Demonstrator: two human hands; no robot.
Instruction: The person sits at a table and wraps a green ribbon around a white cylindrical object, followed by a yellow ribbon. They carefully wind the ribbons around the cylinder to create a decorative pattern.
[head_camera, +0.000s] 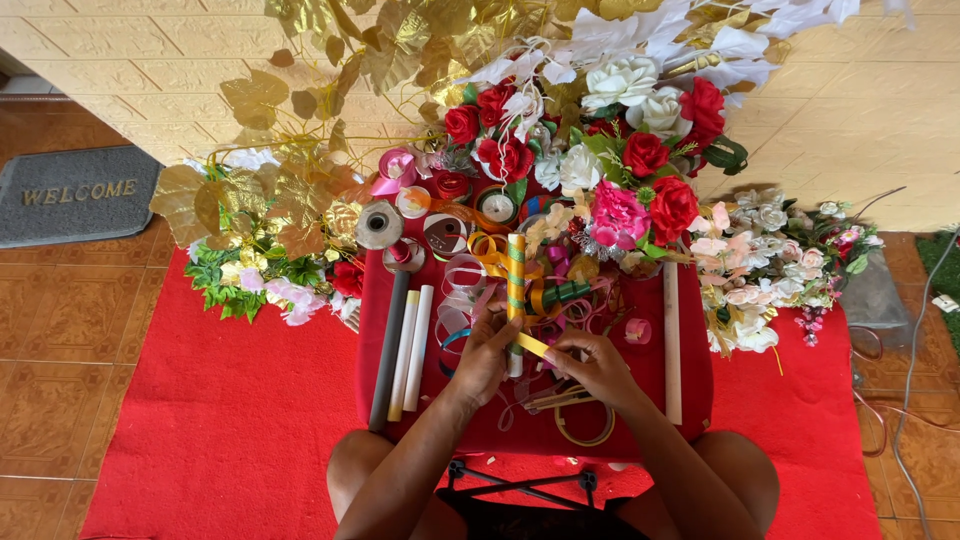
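Red cloth-covered table (690, 400): left hand (487, 352) grips upright ribbon-wrapped stick (516, 290), long axis running away; right hand (590, 362) pinches yellow ribbon strip (533, 345) just beside it.

Flowers (620, 150) behind ribbon spools (440, 215)

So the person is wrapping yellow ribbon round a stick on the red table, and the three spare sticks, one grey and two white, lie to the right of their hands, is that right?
Not quite. The head view shows the grey stick and two white sticks lying left of the hands, not right. The left hand and right hand do work yellow ribbon round a stick on the red table.
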